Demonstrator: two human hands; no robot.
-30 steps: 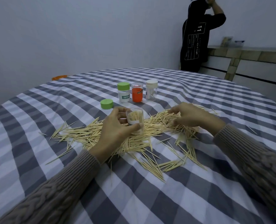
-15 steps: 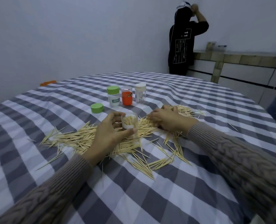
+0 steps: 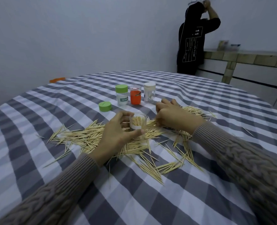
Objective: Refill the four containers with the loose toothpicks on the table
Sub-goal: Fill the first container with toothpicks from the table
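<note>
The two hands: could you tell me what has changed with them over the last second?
The right hand slid left across the toothpicks toward the open jar. The left hand still grips that jar. The three capped jars and the loose green lid stayed put.

One head-worn wide-angle view looks forward and down from close above the checked table (image 3: 150,200), facing 12 o'clock. Both sleeves enter from 6 o'clock, the left hand (image 3: 116,135) and right hand (image 3: 175,116) near centre; a wall (image 3: 69,38) lies beyond.
</note>
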